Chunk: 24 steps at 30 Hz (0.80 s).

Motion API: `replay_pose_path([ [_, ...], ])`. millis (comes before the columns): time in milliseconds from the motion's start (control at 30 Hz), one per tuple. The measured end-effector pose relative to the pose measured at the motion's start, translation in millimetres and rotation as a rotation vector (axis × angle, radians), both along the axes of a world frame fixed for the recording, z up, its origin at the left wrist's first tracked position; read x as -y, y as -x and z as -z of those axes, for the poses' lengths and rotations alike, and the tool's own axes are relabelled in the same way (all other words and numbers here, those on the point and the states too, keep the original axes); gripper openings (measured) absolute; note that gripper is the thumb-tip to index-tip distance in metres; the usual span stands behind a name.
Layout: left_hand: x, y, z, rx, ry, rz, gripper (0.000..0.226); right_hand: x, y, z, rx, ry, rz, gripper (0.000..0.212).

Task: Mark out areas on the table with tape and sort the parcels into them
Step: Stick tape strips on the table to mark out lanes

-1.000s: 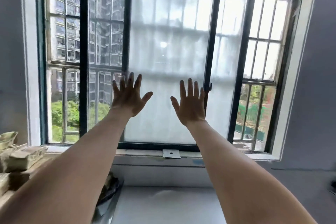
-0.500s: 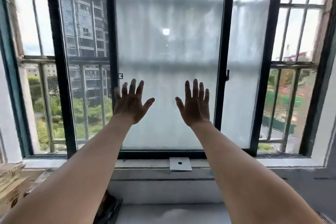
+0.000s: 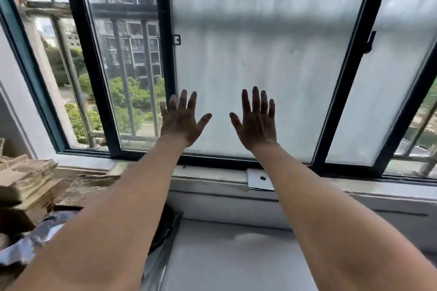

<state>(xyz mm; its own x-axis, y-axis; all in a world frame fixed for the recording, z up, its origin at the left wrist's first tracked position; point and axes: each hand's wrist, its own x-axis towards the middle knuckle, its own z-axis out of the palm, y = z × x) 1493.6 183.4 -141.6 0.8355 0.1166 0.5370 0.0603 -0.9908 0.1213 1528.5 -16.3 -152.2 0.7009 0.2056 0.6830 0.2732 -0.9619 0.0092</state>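
Both arms are extended forward at window level. The left hand [image 3: 181, 123] is raised with its back to the camera, fingers straight and fanned, thumb out to the side, holding nothing. The right hand [image 3: 256, 125] mirrors it just beside, fingers straight and slightly apart, thumb pointing toward the left hand, also holding nothing. Both hands are in front of the lower part of the frosted white glass pane [image 3: 260, 54]; contact with the glass cannot be determined. The outer fingers of the left hand overlap the black metal window frame [image 3: 165, 66].

To the left of that frame, a clear glass pane [image 3: 127, 54] shows a grey high-rise block and green trees behind metal bars.

On the pale painted window sill [image 3: 208, 177], partly behind the right forearm, lies a small white square plate with a dark hole [image 3: 260, 179].

The task items: a stack of brown paper-wrapped parcels [image 3: 26, 182] sits at the left edge, below the sill, well apart from both hands. Any labels or print on them are too blurred to read. Below them lies a blue-and-white patterned bag [image 3: 35, 241], with a dark glossy plastic bag [image 3: 165, 227] showing behind the left forearm. The pale grey table surface [image 3: 236, 255] lies between and beneath the forearms.
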Motion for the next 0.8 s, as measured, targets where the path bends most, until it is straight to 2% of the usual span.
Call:
replay_pose_path([
  [167,-30,0,90,-0.153,0.043,-0.043,0.081,-41,0,90,-0.178,0.061,-0.052,0.073],
  [500,-64,54,272,-0.442,0.154,-0.115,0.074,-112,39,272,-0.543,0.133,-0.200,0.072],
  [800,-85,67,329,-0.497,0.245,-0.189,0.073,-135,47,324,-0.623,0.184,-0.215,0.071],
])
